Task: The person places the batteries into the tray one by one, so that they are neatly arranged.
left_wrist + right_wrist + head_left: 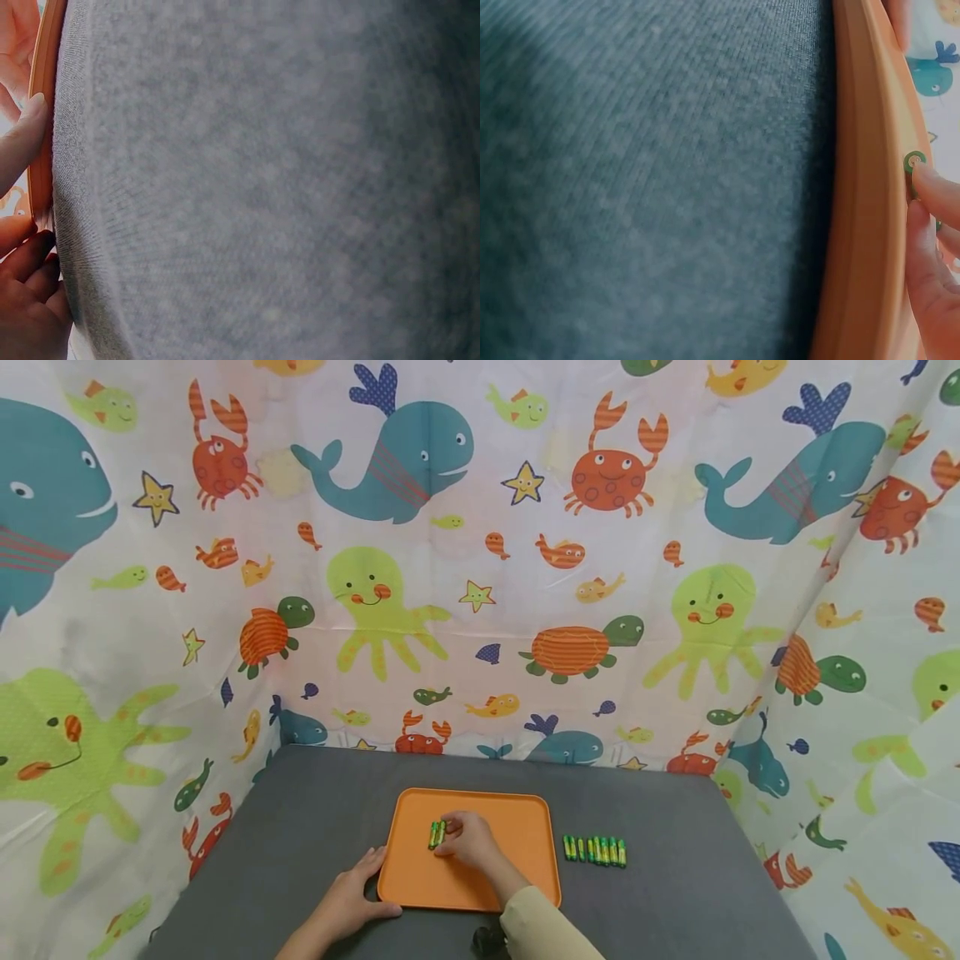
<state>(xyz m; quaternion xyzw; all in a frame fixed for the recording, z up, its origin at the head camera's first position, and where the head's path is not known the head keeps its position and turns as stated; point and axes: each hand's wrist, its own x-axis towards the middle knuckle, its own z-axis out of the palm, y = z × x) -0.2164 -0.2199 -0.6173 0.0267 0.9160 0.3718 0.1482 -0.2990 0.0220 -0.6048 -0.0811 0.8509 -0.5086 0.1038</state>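
Note:
Over the orange tray (517, 827), my right hand (471, 842) pinches a green battery (441, 834) between thumb and fingers. Another green battery (432, 836) lies close along its left side. In the right wrist view, the round end of a battery (914, 160) shows at my fingertips, just past the tray's rim (862, 187). My left hand (351, 892) holds the tray's near left corner, its fingers along the left side and its thumb at the front edge. The left wrist view shows that thumb against the rim (45, 67) and the other fingers bent below.
To the right of the tray, several green batteries (604, 852) stand side by side in a row on the grey table (675, 893). A small black object (487, 941) is at the near edge, beside the right sleeve. A sea-animal curtain (480, 552) encloses the back and sides.

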